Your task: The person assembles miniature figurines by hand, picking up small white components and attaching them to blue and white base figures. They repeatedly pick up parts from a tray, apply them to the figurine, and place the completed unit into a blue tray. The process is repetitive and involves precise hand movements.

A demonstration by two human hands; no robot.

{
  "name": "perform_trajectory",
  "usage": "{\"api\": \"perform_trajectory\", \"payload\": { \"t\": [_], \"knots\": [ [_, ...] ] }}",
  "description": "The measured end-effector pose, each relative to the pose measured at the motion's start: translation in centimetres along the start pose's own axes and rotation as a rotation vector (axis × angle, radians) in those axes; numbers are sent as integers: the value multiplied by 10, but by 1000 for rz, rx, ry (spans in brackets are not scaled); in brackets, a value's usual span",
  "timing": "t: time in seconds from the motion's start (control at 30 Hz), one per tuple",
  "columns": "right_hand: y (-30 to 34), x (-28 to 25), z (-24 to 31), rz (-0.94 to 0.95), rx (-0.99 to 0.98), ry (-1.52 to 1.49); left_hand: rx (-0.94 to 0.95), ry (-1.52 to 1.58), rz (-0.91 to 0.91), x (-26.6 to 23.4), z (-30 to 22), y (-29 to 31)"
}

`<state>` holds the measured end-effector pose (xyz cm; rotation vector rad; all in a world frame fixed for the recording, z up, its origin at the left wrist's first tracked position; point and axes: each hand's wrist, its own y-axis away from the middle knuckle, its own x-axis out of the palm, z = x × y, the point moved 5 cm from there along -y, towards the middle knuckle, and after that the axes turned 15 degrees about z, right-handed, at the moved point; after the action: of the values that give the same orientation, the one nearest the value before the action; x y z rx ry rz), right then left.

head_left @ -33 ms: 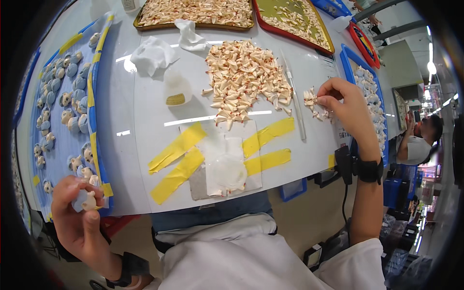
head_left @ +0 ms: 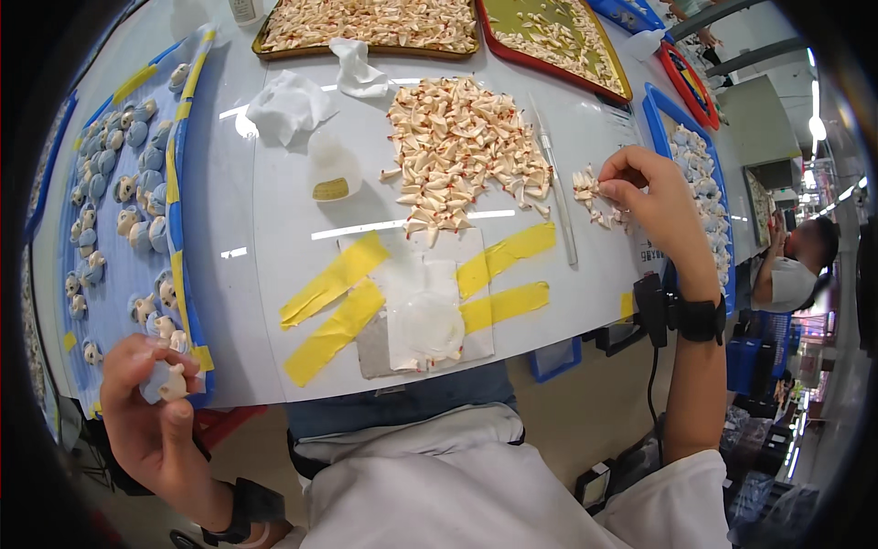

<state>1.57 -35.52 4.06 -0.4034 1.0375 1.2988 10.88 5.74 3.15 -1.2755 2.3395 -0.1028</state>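
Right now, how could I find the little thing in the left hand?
Start at the yellow-taped blue tray on the left. At its near end, the left hand holds one small blue-and-cream piece. Unlike similar pieces lying in the tray, it is held.

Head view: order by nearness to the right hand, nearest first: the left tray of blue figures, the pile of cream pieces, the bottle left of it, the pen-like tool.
1. Pen-like tool, just left of the right hand.
2. Pile of cream pieces, left of the tool.
3. Bottle, left of the pile.
4. Tray of blue figures, at far left.
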Motion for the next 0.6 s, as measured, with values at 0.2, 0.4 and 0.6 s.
{"api": "perform_trajectory", "payload": {
  "t": [0.2,0.4,0.6],
  "knots": [
    [1,-4,-4,-55,-70,102,39,33,17,24,-21,-2],
    [6,-3,0,5,-48,132,66,94,165,40,-25,-3],
    [8,-13,1,-80,-84,200,77,170,192,46,-30,0]
  ]
}}
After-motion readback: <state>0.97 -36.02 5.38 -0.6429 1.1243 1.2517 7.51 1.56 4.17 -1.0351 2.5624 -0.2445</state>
